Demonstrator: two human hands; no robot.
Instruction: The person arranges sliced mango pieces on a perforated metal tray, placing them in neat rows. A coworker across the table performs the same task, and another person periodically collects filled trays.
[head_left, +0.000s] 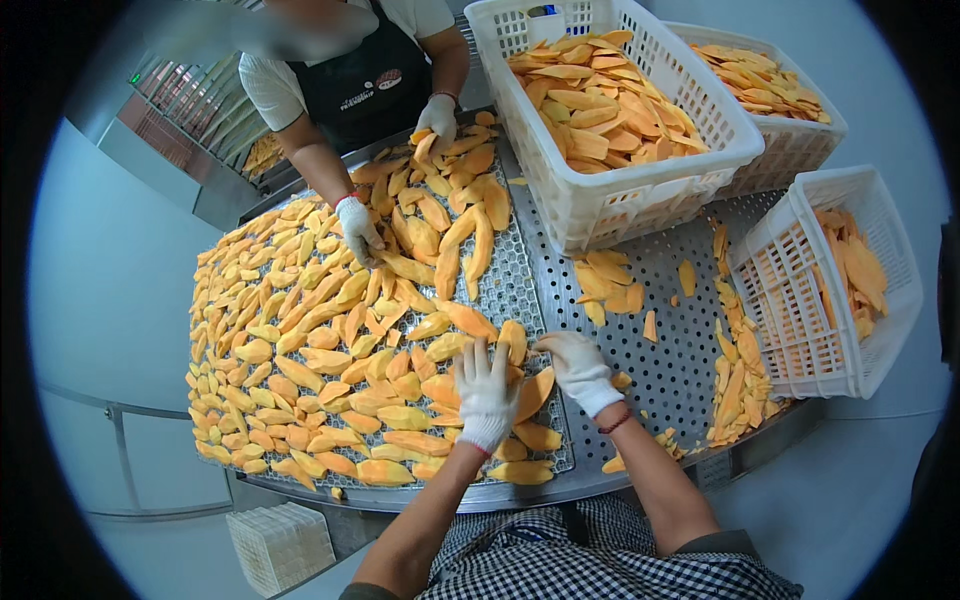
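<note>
Orange-yellow slices that look like dried mango or sweet potato (382, 471) cover much of a wire mesh rack (506, 281) on a perforated metal table (652, 375). My left hand (486, 390), in a white knit glove, lies palm down on slices near the rack's right part, fingers spread. Just right of it, my right hand (576, 366), gloved too, is over the rack's right edge with fingers bent toward the slices; whether it pinches one cannot be told. A larger orange slice (535, 395) lies between the two hands.
Across the table a co-worker's gloved hands (360, 231) handle slices. A large white plastic crate (637, 191) full of slices stands at the upper right, another crate (780, 142) behind it. A tilted crate (802, 300) is at the right, beside piled scraps (739, 375). Another crate (281, 547) sits below the table.
</note>
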